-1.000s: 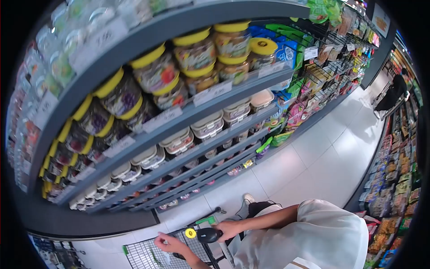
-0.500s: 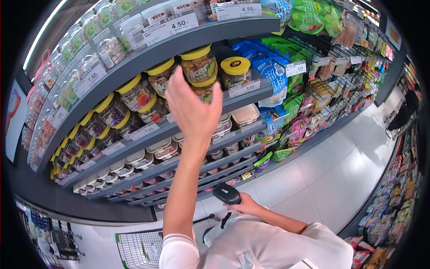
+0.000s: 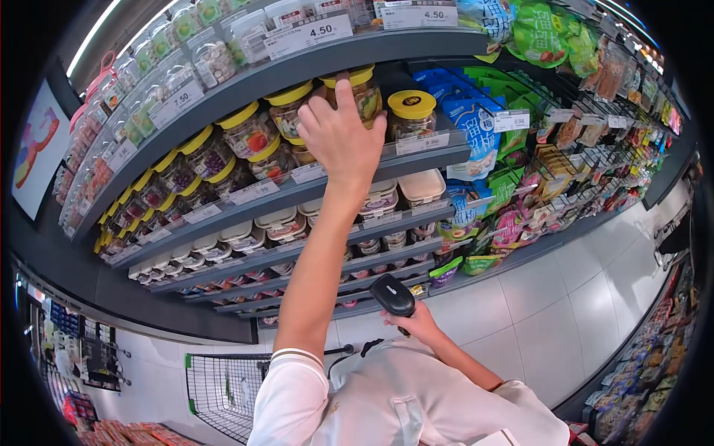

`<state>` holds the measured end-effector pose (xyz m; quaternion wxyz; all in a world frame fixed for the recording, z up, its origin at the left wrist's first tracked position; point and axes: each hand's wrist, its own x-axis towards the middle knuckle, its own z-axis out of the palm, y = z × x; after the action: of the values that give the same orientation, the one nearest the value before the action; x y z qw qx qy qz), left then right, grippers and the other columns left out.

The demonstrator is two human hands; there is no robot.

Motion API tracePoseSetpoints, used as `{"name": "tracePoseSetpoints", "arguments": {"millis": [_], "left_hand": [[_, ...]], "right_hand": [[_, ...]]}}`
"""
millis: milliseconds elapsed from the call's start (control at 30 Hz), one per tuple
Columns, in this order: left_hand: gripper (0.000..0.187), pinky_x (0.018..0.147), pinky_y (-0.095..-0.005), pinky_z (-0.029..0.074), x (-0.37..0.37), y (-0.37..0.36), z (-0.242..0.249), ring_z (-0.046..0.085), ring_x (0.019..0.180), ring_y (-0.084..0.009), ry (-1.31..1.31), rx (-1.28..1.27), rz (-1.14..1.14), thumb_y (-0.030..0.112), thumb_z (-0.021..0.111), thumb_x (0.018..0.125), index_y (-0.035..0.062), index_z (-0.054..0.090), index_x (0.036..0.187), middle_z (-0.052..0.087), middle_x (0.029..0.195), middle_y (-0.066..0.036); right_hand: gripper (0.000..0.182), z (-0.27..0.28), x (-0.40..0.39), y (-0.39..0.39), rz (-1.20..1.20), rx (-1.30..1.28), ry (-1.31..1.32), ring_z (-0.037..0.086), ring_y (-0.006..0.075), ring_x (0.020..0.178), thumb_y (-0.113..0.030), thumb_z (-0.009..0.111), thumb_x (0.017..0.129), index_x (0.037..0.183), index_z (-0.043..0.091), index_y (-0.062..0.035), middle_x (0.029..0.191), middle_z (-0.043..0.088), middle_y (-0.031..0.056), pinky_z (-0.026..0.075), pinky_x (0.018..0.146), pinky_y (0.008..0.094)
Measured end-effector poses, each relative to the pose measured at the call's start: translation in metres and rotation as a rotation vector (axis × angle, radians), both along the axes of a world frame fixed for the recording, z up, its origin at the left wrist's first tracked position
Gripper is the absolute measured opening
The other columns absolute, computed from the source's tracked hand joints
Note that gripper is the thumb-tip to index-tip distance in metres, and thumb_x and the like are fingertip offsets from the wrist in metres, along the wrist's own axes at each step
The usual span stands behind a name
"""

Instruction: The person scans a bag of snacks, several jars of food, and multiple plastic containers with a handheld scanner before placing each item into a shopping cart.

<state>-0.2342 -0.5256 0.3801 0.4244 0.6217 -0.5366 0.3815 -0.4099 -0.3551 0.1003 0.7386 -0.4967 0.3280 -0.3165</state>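
Observation:
My left hand [image 3: 343,141] is raised at the shelf in front of a stacked clear jar with a yellow lid [image 3: 369,95]. Its fingers are spread. The index fingertip overlaps the lid, and the thumb lies by the jar's right side; the hand hides much of the jar. To the right stands a single yellow-lidded jar [image 3: 412,115], and to the left another jar [image 3: 290,111] tops a stack. Low near my body, my right hand [image 3: 418,320] grips a black handheld barcode scanner [image 3: 392,295].
A price-tagged shelf edge [image 3: 431,157] runs below the jars, with white-lidded tubs [image 3: 422,186] underneath. Blue snack bags [image 3: 472,137] hang to the right. A shopping cart [image 3: 219,390] stands at lower left, and the tiled floor [image 3: 547,282] extends right.
My left hand has moved up and closer to the stacked jar, its index finger now over the lid. The view has shifted slightly. My right hand still holds the scanner.

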Motion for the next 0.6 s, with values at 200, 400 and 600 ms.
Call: {"name": "tracePoseSetpoints", "arguments": {"millis": [200, 400, 600], "left_hand": [[0.086, 0.086, -0.0461, 0.039, 0.014, 0.008, -0.005, 0.053, 0.102, -0.0332, -0.05, -0.095, -0.092, 0.044, 0.089, 0.064, 0.0148, 0.053, 0.137, 0.055, 0.111, -0.014], [0.089, 0.09, -0.0442, 0.045, 0.022, 0.043, -0.017, 0.056, 0.111, -0.0325, -0.044, -0.126, -0.377, 0.037, 0.093, 0.064, 0.0125, 0.052, 0.138, 0.056, 0.124, -0.015], [0.105, 0.105, -0.0417, 0.047, 0.019, 0.115, -0.058, 0.054, 0.128, -0.0294, 0.558, 0.007, -1.001, 0.019, 0.099, 0.059, 0.005, 0.039, 0.145, 0.052, 0.138, -0.016]], "right_hand": [[0.034, 0.032, -0.002, -0.024, -0.047, -0.045, -0.09, 0.071, 0.0171, 0.085, -0.002, 0.074, 0.085, 0.117, 0.065, 0.0012, 0.1, 0.074, 0.0102, 0.057, 0.078, 0.0314], [0.053, 0.103, -0.017, -0.065, -0.194, -0.186, -0.362, 0.07, 0.0289, 0.101, -0.008, 0.07, 0.082, 0.131, 0.055, 0.0023, 0.119, 0.066, 0.0196, 0.057, 0.082, 0.0384], [0.086, 0.167, -0.012, -0.066, -0.183, -0.346, -0.69, 0.046, 0.0424, 0.138, -0.013, 0.069, 0.08, 0.156, 0.028, -0.0015, 0.154, 0.039, 0.0252, 0.046, 0.108, 0.0545]]}}
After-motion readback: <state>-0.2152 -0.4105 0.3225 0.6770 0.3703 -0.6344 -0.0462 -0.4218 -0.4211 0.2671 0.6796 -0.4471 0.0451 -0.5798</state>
